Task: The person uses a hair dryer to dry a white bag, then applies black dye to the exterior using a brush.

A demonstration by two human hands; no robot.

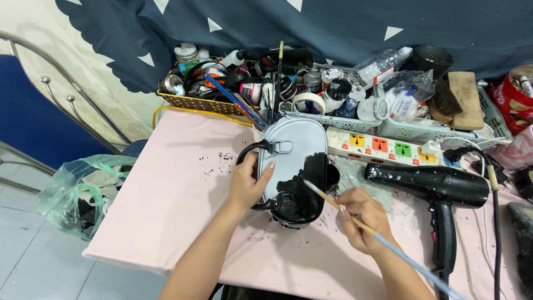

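The small pale handbag point(291, 166), half painted black, lies mid-table, hemmed by baskets point(205, 103), a power strip point(388, 147) and a hair dryer point(438, 189); bare pink tabletop point(177, 211) opens leftward. The left hand point(247, 186) grips its side; the right hand point(361, 219) pinches a paintbrush point(325, 197), tip touching the bag.

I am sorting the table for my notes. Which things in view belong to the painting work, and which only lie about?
In use:
- small bag, part grey, part painted black, steadied by left hand
- paintbrush, in right hand

Lying about:
- black hair dryer
- power strip
- tape roll
- basket of paint jars
- green plastic bag
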